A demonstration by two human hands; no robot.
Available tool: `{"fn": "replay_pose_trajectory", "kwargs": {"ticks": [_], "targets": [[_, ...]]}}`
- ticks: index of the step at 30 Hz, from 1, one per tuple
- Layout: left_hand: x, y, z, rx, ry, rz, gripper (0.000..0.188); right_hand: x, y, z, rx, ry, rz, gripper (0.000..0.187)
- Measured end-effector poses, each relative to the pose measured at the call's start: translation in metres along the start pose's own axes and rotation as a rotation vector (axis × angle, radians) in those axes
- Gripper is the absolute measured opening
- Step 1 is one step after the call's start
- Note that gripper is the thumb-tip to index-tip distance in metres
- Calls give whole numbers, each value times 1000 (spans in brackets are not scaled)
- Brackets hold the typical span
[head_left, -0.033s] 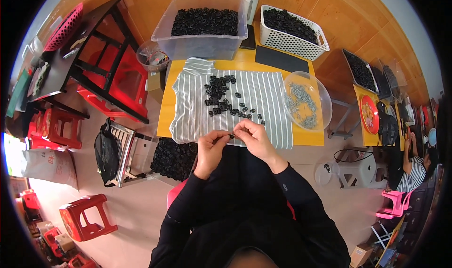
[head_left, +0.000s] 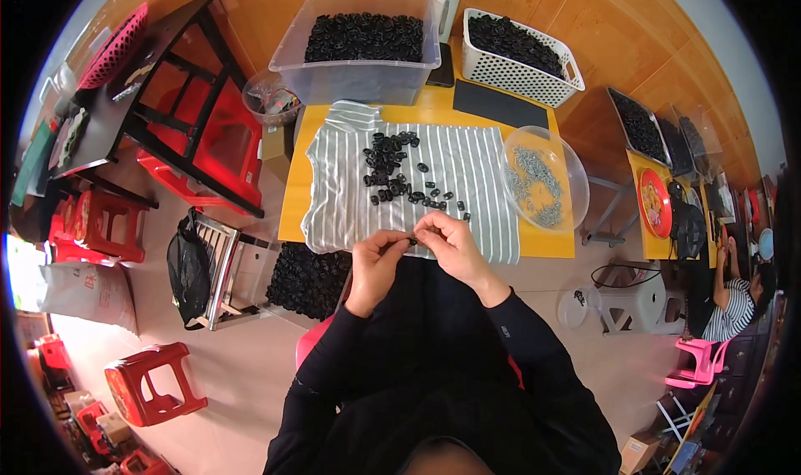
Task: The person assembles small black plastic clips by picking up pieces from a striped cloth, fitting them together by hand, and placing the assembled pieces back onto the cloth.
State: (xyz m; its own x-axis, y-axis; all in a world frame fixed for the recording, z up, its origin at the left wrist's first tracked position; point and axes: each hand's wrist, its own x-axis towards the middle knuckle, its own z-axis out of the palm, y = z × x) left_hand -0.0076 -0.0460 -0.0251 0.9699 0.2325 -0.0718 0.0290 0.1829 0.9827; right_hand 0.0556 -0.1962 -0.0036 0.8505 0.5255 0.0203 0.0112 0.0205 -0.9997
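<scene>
At the front edge of the yellow table (head_left: 546, 243), my left hand (head_left: 377, 262) and my right hand (head_left: 450, 246) meet at the fingertips. Both are closed in a pinch on one small black part (head_left: 412, 241), mostly covered by the fingers. Beyond them a grey and white striped cloth (head_left: 334, 216) is spread over the table. On it lies a loose heap of small black parts (head_left: 384, 154), with several more scattered toward my right hand. To the right stands a round clear tub (head_left: 576, 200) holding many small silvery metal pieces (head_left: 534, 179).
At the back are a clear bin (head_left: 359, 83) and a white basket (head_left: 521, 79), both full of black parts, and a white bottle (head_left: 446, 4). A container of black parts (head_left: 307, 279) sits low on my left. Red stools (head_left: 154, 383) stand left; another person (head_left: 730, 304) sits far right.
</scene>
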Motion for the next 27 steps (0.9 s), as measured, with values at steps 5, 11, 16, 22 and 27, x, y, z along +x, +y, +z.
{"fn": "replay_pose_trajectory", "kwargs": {"ticks": [5,11,16,22,27], "targets": [[-4,5,4,0,12,-7,10,-1,-10,2,-131,-7,3,4],[-6,5,4,-33,14,-13,11,-3,-11,6,-151,2,11,5],[-9,7,6,-53,18,4,9,-2,-10,9,-266,7,-138,4],[-11,2,9,-78,55,23,8,0,-3,11,-401,12,-242,7],[-10,6,8,-84,45,-20,9,-1,0,-1,-278,-75,-91,5]]}}
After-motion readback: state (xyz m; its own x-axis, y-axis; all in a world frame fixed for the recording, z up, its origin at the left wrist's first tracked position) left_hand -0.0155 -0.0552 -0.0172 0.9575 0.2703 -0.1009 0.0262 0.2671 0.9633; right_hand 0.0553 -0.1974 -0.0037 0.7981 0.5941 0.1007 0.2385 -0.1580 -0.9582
